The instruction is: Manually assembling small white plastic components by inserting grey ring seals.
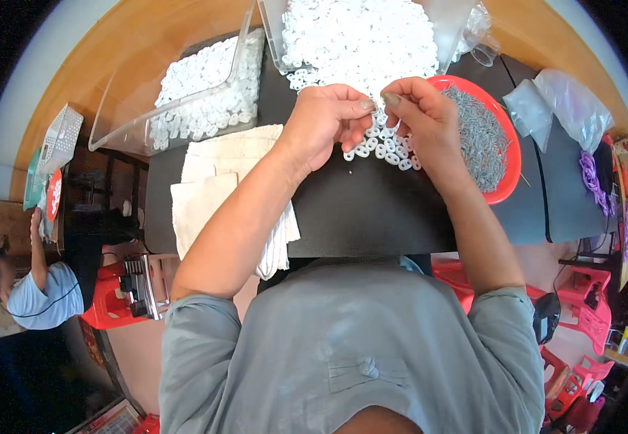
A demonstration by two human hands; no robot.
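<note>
My left hand [328,119] and my right hand [428,126] are raised close together over the table, thumbs and fingertips pinched toward each other. What lies between the fingertips is too small to make out. Just below them is a loose pile of small white oval pieces with holes [392,148] on the dark table [372,213]. The pile runs back to a clear plastic bin [274,36] heaped with the same kind of pieces. Beside my right hand sits a red bowl [514,155] full of thin grey metal pieces [480,137], like nails or screws.
Left of the pile stands another clear bin [129,108] with white pieces. Folded cream cloths [205,195] lie by my left forearm. Clear plastic bags [570,101] and purple cord [594,181] are at the right. Another person [46,293] sits far left; red stools [585,307] stand around.
</note>
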